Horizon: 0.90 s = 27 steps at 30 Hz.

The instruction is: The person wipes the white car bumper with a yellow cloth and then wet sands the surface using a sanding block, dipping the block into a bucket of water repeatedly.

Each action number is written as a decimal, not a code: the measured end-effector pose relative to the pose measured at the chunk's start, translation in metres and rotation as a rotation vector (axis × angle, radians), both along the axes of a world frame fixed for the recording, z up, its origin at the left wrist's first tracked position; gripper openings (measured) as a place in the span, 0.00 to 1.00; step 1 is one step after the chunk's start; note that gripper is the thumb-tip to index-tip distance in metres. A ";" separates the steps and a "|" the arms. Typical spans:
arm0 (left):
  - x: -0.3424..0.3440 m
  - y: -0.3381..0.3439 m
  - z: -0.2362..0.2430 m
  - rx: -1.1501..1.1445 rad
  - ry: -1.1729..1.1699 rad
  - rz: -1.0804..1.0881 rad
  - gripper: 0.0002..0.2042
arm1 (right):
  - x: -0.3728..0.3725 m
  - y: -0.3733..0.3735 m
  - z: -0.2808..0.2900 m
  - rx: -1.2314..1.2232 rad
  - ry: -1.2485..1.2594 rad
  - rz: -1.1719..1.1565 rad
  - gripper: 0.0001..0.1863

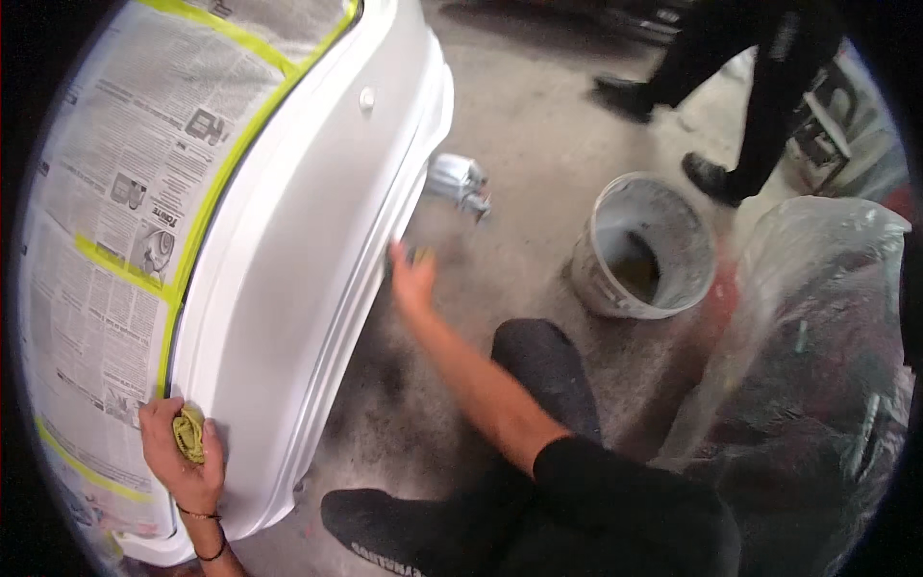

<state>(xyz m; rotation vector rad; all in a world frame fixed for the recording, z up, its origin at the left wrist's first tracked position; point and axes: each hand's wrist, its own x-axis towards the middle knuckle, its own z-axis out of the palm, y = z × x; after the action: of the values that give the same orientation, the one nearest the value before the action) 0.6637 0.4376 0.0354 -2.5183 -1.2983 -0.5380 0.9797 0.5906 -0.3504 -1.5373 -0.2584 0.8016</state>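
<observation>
A white car bumper (279,240) stretches down the left side. Above it, the panel is covered with newspaper (106,192) held by yellow-green masking tape (221,183). My left hand (181,462) rests at the bumper's near upper edge, fingers curled around a crumpled yellow-green cloth (189,436). My right hand (413,284) reaches to the bumper's lower lip, closed and somewhat blurred. A small dark and yellowish thing shows at its fingers, too unclear to name. One round white plug (366,97) sits on the bumper's face.
A grey bucket (588,264) with dark liquid stands on the concrete floor (519,125) to the right. Clear plastic sheeting (808,308) drapes a dark shape beyond it. Another person's legs (760,96) are at the far right. Silvery wrapped material (457,181) shows beside the bumper.
</observation>
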 end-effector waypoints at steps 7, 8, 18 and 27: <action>0.005 -0.009 0.015 0.122 -0.118 -0.043 0.19 | -0.039 -0.136 -0.054 -0.098 -0.069 0.272 0.42; 0.010 -0.006 0.014 0.109 -0.149 -0.073 0.19 | -0.018 -0.141 -0.060 -0.140 -0.129 0.178 0.40; -0.031 -0.028 0.020 0.136 -0.222 -0.101 0.17 | -0.162 -0.142 0.111 0.143 -0.094 0.457 0.43; -0.036 -0.019 0.014 0.148 -0.184 -0.107 0.18 | -0.126 -0.113 0.121 0.367 0.196 0.333 0.45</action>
<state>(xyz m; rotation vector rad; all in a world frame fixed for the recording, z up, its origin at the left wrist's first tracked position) 0.6281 0.4182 0.0491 -2.4725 -1.1405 -0.8744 0.8541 0.4780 -0.2292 -1.0759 -0.4953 1.0928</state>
